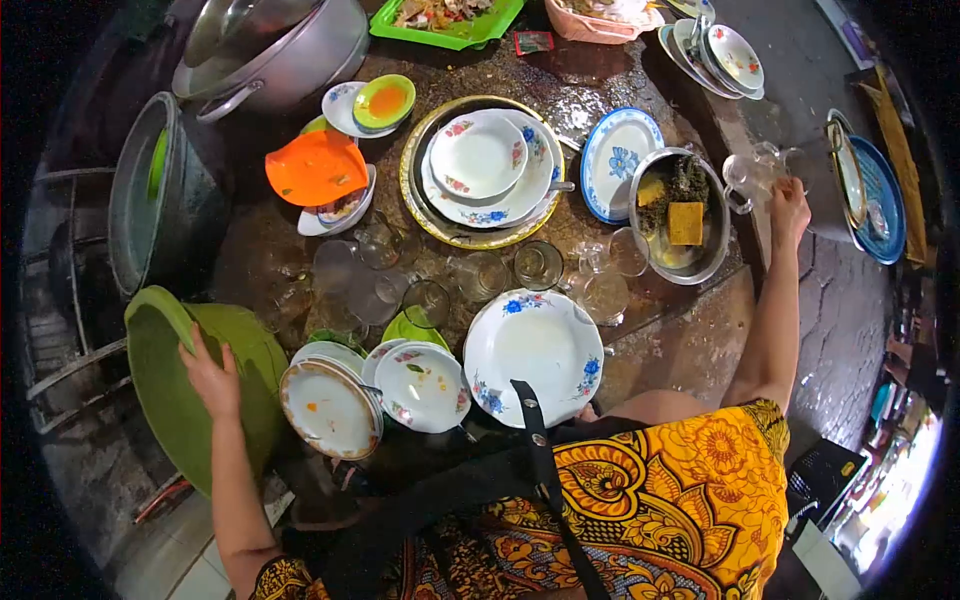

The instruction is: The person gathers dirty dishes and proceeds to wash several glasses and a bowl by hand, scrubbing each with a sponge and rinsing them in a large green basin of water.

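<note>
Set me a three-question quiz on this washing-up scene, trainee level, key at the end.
1. True or false: the left hand touches the large green basin.
2. Multiple choice: what colour is the square sponge in the metal bowl? A) red B) yellow C) blue
3. Fill in the blank: as pictured, the oval blue-rimmed plate lies to the ____ of the orange dish.

Key: 1 true; 2 B; 3 right.

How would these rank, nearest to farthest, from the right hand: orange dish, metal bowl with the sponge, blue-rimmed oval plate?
1. Metal bowl, just left of the right hand.
2. Oval plate, left of the bowl.
3. Orange dish, far left, past the stacked white dishes.
</note>
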A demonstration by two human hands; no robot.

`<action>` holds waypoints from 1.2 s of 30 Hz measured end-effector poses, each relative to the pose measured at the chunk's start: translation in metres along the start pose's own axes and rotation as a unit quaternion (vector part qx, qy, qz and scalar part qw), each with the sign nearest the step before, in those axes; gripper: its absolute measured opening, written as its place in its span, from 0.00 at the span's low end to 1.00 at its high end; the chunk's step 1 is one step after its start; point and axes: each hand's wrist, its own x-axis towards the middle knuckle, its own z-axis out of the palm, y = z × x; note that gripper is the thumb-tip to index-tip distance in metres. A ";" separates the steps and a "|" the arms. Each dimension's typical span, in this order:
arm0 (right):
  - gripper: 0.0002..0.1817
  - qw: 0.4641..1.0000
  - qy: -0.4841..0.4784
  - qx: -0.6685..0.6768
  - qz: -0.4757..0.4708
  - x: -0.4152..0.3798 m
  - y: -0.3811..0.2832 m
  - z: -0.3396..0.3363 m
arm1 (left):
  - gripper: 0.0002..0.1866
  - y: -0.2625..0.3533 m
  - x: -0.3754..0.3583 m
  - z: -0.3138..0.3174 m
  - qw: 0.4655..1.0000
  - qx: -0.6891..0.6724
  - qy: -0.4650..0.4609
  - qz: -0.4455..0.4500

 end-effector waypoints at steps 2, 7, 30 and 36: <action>0.07 0.991 -0.062 0.113 0.025 -0.036 -0.016 -0.039 | 0.31 -0.005 0.001 0.001 0.999 -0.022 0.010 0.030; 0.05 0.963 -0.181 0.181 0.079 -0.140 -0.039 -0.105 | 0.29 -0.019 0.006 0.009 0.996 -0.087 -0.021 0.019; 0.08 0.946 -0.306 0.062 -0.086 -0.374 0.008 -0.081 | 0.24 -0.117 -0.010 -0.010 0.962 -0.269 -0.039 0.038; 0.18 0.832 -0.494 0.212 0.136 -0.362 -0.117 -0.193 | 0.23 -0.215 -0.048 -0.003 0.913 -0.351 -0.134 -0.161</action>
